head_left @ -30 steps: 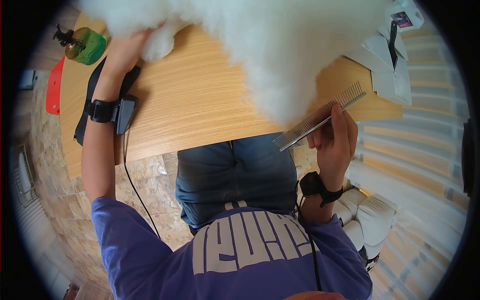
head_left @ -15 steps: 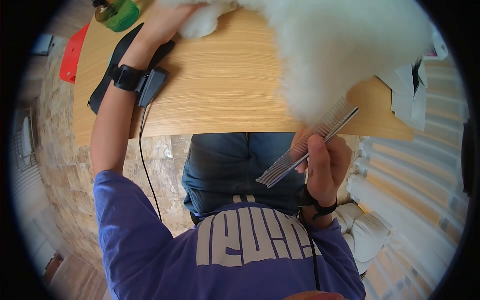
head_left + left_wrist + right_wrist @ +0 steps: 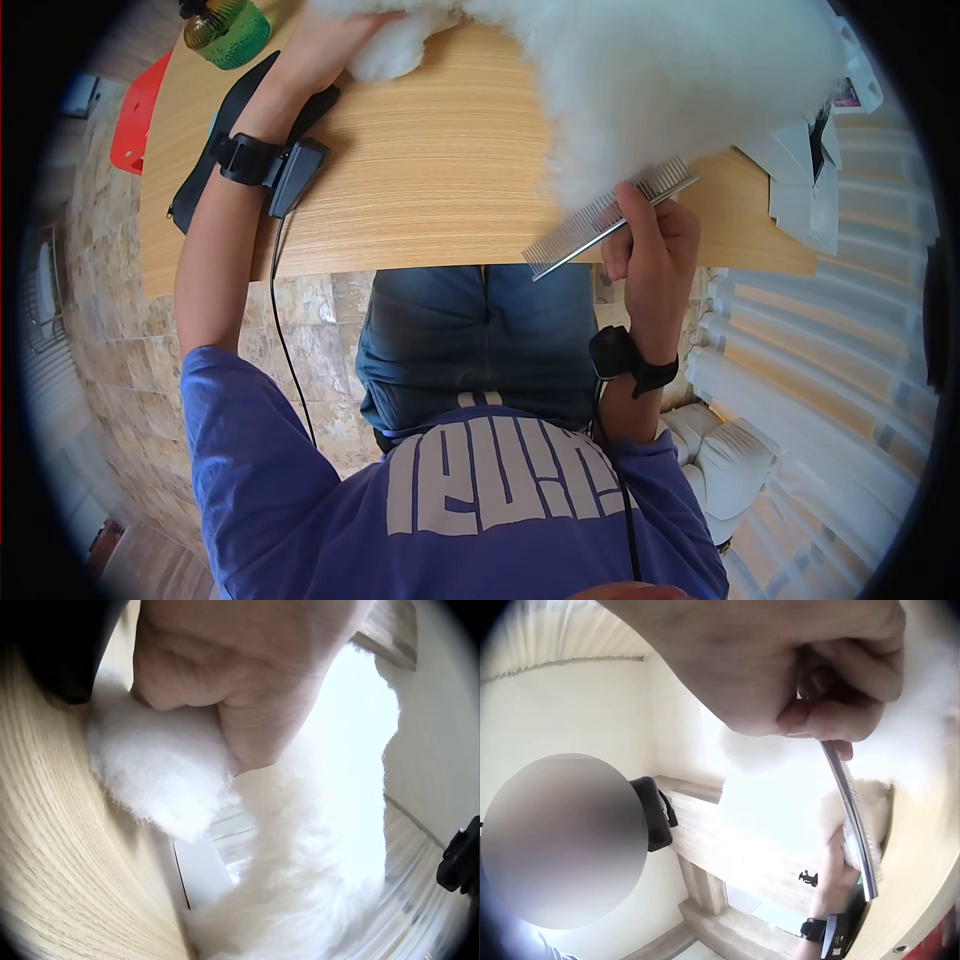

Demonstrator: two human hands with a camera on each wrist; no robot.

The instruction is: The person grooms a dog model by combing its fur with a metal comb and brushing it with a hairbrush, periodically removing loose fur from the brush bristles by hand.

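at the near right edge of the bench (image 3: 430,180), my right hand (image 3: 655,240) has its fingers clamped on a metal comb (image 3: 590,236), teeth turned toward the white fur (image 3: 670,80). held by the spine, presumably to leave the teeth free. cannot tell whether the teeth have entered the fur or only overlap it from above; the right wrist view is washed out white there.

far left: my left hand (image 3: 330,45) has its fingers curled round a fluffy white leg (image 3: 165,765), low by the bench; likely a steadying hold. fingertips not visible, hidden by the hand or sunk in the coat.

the fur runs off the top of the head view; no head made out. black pouch (image 3: 190,195) lies partly hidden beneath my left arm (image 3: 215,260), contents unknown. green bottle (image 3: 235,40) stands beyond it, top cut off, probably parked out of the way.
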